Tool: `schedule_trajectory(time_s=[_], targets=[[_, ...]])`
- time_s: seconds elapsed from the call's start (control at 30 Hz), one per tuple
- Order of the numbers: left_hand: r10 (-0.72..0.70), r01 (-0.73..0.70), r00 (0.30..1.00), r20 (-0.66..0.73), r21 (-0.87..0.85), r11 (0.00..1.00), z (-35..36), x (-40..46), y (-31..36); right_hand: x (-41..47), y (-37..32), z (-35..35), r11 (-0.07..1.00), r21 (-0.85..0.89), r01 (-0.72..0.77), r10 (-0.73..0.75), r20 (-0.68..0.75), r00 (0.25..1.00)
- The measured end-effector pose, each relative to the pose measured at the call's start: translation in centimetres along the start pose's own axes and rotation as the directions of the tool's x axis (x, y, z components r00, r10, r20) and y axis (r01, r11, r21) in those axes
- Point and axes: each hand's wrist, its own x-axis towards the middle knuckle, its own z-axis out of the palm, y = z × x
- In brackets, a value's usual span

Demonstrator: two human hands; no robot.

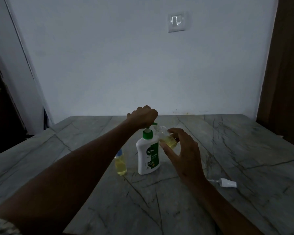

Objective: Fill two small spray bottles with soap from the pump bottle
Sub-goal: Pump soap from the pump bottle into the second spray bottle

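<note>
A white pump bottle (147, 155) with a green pump head and a green label stands upright mid-table. My left hand (143, 116) is closed as a fist on top of the pump head. My right hand (182, 150) holds a small clear spray bottle (167, 139), uncapped and tilted, with its mouth under the green nozzle; yellow liquid fills its lower part. A second small spray bottle (120, 162), capped and full of yellow liquid, stands just left of the pump bottle.
A loose white spray cap (226, 182) with its thin tube lies on the grey marble table (244, 150) to the right of my right forearm. A white wall with a switch plate (176, 22) rises behind the table's far edge.
</note>
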Motion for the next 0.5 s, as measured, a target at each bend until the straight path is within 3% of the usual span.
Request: schedule_trajectory(time_s=[0.27,0.5], targets=[[0.062,-0.059,0.998,-0.008,0.22,0.974,0.25,-0.22,-0.07,0.02,0.12,-0.11,1.0,0.001,0.004,-0.004,0.007,1.0],[0.066,-0.066,0.998,0.005,0.189,0.98,-0.13,0.16,-0.21,0.0,0.03,-0.05,0.999,-0.022,0.029,-0.029,0.001,1.0]])
